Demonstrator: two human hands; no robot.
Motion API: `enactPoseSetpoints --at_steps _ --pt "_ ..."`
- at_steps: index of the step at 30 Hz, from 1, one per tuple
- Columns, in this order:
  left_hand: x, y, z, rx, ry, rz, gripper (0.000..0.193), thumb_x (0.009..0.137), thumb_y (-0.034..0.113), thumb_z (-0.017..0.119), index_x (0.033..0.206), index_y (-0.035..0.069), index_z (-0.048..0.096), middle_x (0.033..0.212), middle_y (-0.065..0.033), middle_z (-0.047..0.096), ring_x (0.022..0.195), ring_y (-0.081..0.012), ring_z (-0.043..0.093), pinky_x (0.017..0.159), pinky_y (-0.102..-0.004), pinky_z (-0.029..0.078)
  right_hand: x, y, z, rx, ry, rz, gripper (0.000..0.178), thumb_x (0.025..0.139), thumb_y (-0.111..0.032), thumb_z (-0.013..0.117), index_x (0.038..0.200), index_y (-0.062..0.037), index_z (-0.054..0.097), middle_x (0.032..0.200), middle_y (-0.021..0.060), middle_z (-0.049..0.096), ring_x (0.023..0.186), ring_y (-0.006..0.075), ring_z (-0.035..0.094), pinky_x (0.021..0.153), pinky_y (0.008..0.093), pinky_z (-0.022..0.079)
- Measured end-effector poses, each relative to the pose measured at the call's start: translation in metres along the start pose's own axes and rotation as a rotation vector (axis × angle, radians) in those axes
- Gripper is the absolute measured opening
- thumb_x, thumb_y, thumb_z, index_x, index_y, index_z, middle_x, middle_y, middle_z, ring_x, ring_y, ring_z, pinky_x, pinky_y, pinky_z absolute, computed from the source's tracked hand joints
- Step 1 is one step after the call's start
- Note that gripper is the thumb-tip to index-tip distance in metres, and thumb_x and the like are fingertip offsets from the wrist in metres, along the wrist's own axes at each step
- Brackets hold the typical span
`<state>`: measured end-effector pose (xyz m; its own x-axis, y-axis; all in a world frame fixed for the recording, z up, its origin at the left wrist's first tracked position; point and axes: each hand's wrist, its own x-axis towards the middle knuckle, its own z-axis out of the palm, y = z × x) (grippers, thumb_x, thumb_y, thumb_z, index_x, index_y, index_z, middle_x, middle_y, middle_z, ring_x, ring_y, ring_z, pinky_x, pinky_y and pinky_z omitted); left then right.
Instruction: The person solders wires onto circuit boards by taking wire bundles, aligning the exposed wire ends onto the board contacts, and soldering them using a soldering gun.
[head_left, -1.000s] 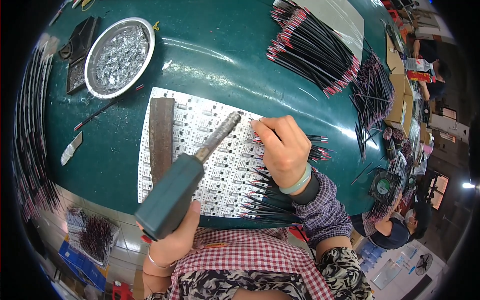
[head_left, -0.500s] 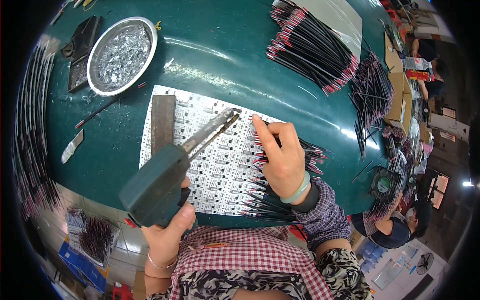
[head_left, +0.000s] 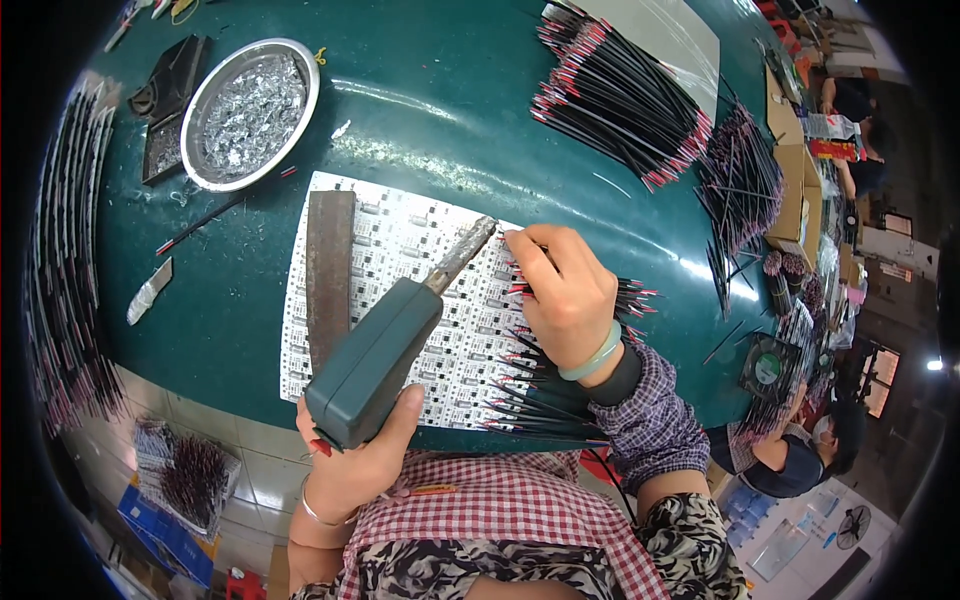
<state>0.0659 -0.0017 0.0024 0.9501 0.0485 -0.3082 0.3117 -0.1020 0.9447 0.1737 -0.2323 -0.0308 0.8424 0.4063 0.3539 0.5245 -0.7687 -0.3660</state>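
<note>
The gun [head_left: 375, 365] is gripped by the left hand [head_left: 368, 460], its tip [head_left: 487, 224] over the board [head_left: 395, 240] on the table [head_left: 230, 330], and the right hand [head_left: 570, 305], bunched just beside, on what cannot be told, could be burned by a slip.

Green-topped worktable [head_left: 420, 130]; clock positions are taken from the view's centre. Centrally, a white circuit-board panel [head_left: 395, 240] lies flat. At ten o'clock stands a metal basin [head_left: 231, 185], with a black, red-tipped lead [head_left: 203, 223] below it. At one o'clock, a pale sheet [head_left: 690, 30] lies partly under a wire bundle [head_left: 625, 100]; at two, a looser wire pile [head_left: 742, 175]. At nine, a flat scrap [head_left: 150, 290], seemingly foil-wrapped.
</note>
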Motion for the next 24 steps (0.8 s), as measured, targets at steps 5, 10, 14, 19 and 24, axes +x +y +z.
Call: enactPoseSetpoints --at_steps 5,10,14,19,24 --pt "0.01 0.004 0.01 -0.05 0.056 0.017 0.03 0.083 0.001 0.079 0.11 -0.004 0.067 0.099 -0.0074 0.07 0.083 -0.0109 0.064 0.072 -0.0259 0.052 0.001 -0.002 0.0 -0.05 -0.029 -0.017 0.029 0.072 0.001 0.066 0.101 -0.0019 0.068 0.096 0.0087 0.063 0.078 0.0229 0.066 0.061 0.0318 0.056" --pt "0.017 0.004 0.012 -0.048 0.105 0.097 0.019 0.081 0.002 0.079 0.097 -0.004 0.07 0.083 -0.0048 0.069 0.068 -0.0069 0.061 0.06 -0.0243 0.048 -0.001 -0.001 0.003 -0.025 -0.008 -0.002 0.042 0.063 0.008 0.064 0.104 -0.0007 0.069 0.097 0.0104 0.063 0.075 0.0237 0.065 0.061 0.033 0.055" --pt "0.019 0.004 0.01 -0.027 0.056 0.091 0.018 0.082 0.0 0.076 0.097 -0.006 0.068 0.082 -0.0061 0.067 0.068 -0.0081 0.059 0.059 -0.0249 0.047 -0.003 0.001 0.006 -0.015 0.012 0.002 0.054 0.054 0.014 0.063 0.107 0.0007 0.069 0.099 0.0125 0.063 0.075 0.0255 0.065 0.062 0.0347 0.054" --pt "0.019 0.005 0.01 0.0 0.046 0.109 0.018 0.082 -0.001 0.075 0.098 -0.007 0.068 0.082 -0.007 0.065 0.068 -0.0087 0.058 0.059 -0.0251 0.047 -0.003 -0.003 0.008 -0.03 0.017 0.001 0.056 0.054 0.014 0.063 0.108 0.002 0.068 0.1 0.0136 0.062 0.078 0.0269 0.065 0.064 0.0353 0.054" --pt "0.019 0.008 0.01 0.054 0.033 0.117 0.017 0.082 -0.001 0.074 0.098 -0.006 0.068 0.082 -0.0067 0.065 0.068 -0.0088 0.059 0.06 -0.0248 0.047 -0.003 -0.004 0.01 -0.028 0.023 0.011 0.057 0.054 0.014 0.063 0.109 0.0032 0.067 0.101 0.014 0.062 0.08 0.0279 0.065 0.064 0.0359 0.054"
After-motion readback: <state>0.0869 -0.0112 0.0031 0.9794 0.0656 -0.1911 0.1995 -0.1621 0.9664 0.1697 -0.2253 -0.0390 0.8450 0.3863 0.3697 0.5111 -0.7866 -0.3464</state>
